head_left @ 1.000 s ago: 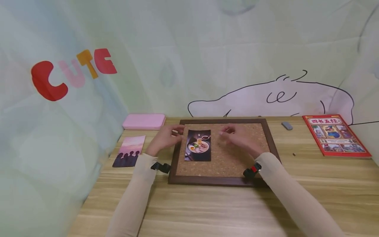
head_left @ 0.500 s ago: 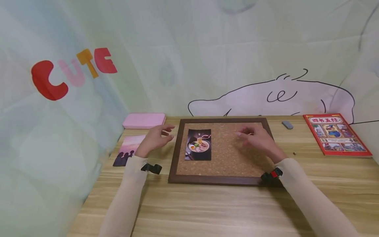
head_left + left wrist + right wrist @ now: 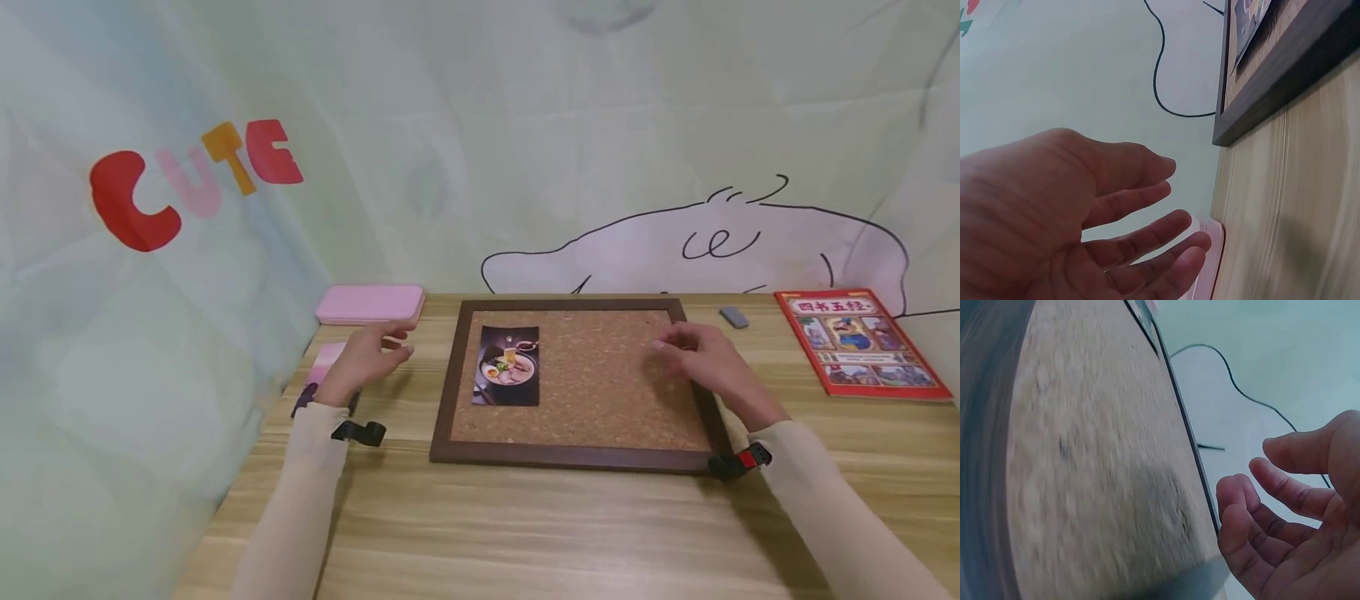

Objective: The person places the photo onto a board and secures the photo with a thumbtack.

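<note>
A cork board [image 3: 600, 375] with a dark brown wooden frame lies on the wooden table. On its left part is a photo [image 3: 506, 367] of a noodle bowl, with a small pale spot near its top edge. My left hand [image 3: 363, 358] hovers left of the board, fingers loosely bent and holding nothing. Beneath it lies a second, pink-sky photo [image 3: 327, 354], partly covered by hand and wrist. Over the board's right side hangs my right hand [image 3: 701, 358]; its relaxed, half-curled fingers hold nothing in the right wrist view [image 3: 1297, 519].
A pink case [image 3: 370, 304] sits at the back left of the table. Right of the board are a small grey eraser-like block [image 3: 733, 317] and a red-covered book [image 3: 858, 343]. A printed cloth backdrop [image 3: 420, 150] rises behind the table and along its left side.
My hands have moved apart, the left one leftward off the board's edge, the right one rightward across the cork. The noodle photo stays in place. My right arm now covers a tiny object on the table.
</note>
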`<action>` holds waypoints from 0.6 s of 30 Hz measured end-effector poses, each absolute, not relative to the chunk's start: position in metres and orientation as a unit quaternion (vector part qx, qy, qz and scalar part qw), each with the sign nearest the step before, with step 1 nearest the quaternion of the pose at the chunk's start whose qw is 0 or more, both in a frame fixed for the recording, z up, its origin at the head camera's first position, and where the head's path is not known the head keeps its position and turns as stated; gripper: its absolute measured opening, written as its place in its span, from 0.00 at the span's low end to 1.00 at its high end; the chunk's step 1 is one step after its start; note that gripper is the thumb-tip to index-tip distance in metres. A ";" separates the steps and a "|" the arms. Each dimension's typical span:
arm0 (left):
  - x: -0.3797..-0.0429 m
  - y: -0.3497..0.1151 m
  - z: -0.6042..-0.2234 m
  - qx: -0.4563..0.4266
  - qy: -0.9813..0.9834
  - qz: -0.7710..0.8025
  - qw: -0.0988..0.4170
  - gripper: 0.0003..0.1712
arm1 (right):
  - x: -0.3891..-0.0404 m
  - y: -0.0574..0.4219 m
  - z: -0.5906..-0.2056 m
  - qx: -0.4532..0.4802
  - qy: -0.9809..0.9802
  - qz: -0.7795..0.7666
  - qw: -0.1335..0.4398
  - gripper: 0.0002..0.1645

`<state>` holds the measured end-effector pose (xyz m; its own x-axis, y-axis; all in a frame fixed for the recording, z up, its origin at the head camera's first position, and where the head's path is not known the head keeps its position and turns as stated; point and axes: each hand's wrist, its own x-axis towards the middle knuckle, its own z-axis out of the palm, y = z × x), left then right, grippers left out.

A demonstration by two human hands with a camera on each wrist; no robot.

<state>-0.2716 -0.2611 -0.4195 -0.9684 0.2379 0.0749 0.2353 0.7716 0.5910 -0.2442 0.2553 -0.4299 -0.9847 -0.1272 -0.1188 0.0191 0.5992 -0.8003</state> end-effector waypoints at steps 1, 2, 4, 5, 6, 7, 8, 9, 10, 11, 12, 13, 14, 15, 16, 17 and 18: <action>-0.271 -0.264 -0.420 0.126 0.941 0.315 0.001 0.28 | -0.243 0.259 -0.430 -0.028 0.891 -0.446 0.079 0.25; -0.270 -0.266 -0.420 0.126 0.940 0.318 0.001 0.28 | -0.242 0.262 -0.430 -0.026 0.892 -0.445 0.076 0.25; -0.268 -0.271 -0.422 0.121 0.940 0.319 0.001 0.28 | -0.241 0.269 -0.429 -0.022 0.893 -0.444 0.072 0.24; -0.267 -0.273 -0.422 0.119 0.940 0.319 0.002 0.28 | -0.240 0.271 -0.429 -0.019 0.894 -0.443 0.069 0.24; -0.266 -0.275 -0.422 0.117 0.941 0.317 0.004 0.28 | -0.239 0.275 -0.430 -0.018 0.894 -0.442 0.065 0.24; -0.265 -0.278 -0.422 0.114 0.943 0.313 0.004 0.27 | -0.238 0.278 -0.430 -0.016 0.895 -0.441 0.062 0.24; -0.264 -0.280 -0.422 0.110 0.945 0.308 0.005 0.27 | -0.237 0.281 -0.430 -0.014 0.897 -0.438 0.059 0.24; -0.263 -0.283 -0.422 0.103 0.948 0.302 0.005 0.27 | -0.235 0.284 -0.431 -0.011 0.898 -0.437 0.056 0.24; -0.262 -0.285 -0.422 0.100 0.950 0.297 0.003 0.27 | -0.234 0.287 -0.431 -0.008 0.898 -0.436 0.055 0.24; -0.262 -0.288 -0.422 0.098 0.951 0.292 0.002 0.27 | -0.232 0.290 -0.432 -0.005 0.900 -0.433 0.053 0.24; -0.261 -0.291 -0.422 0.096 0.953 0.288 0.000 0.27 | -0.231 0.294 -0.433 -0.003 0.900 -0.432 0.051 0.24; -0.260 -0.293 -0.422 0.095 0.953 0.288 -0.001 0.27 | -0.229 0.297 -0.433 0.002 0.901 -0.430 0.051 0.25; -0.259 -0.295 -0.423 0.094 0.954 0.286 -0.002 0.27 | -0.228 0.301 -0.434 0.006 0.901 -0.431 0.050 0.25; -0.259 -0.297 -0.423 0.095 0.954 0.285 -0.004 0.26 | -0.227 0.305 -0.435 0.009 0.901 -0.431 0.051 0.25; -0.258 -0.299 -0.424 0.096 0.954 0.286 -0.004 0.26 | -0.225 0.308 -0.436 0.012 0.901 -0.430 0.052 0.25; -0.257 -0.301 -0.425 0.096 0.953 0.287 -0.003 0.26 | -0.224 0.312 -0.437 0.014 0.902 -0.429 0.053 0.26; -0.257 -0.303 -0.426 0.095 0.952 0.291 -0.001 0.26 | -0.223 0.315 -0.438 0.016 0.903 -0.426 0.055 0.26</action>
<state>-0.2569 -0.3027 -0.4257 -0.9819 0.1806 0.0579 0.1821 0.8125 0.5537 -0.2230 0.3153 -0.4378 -0.9935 -0.0170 -0.1125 0.0761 0.6363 -0.7676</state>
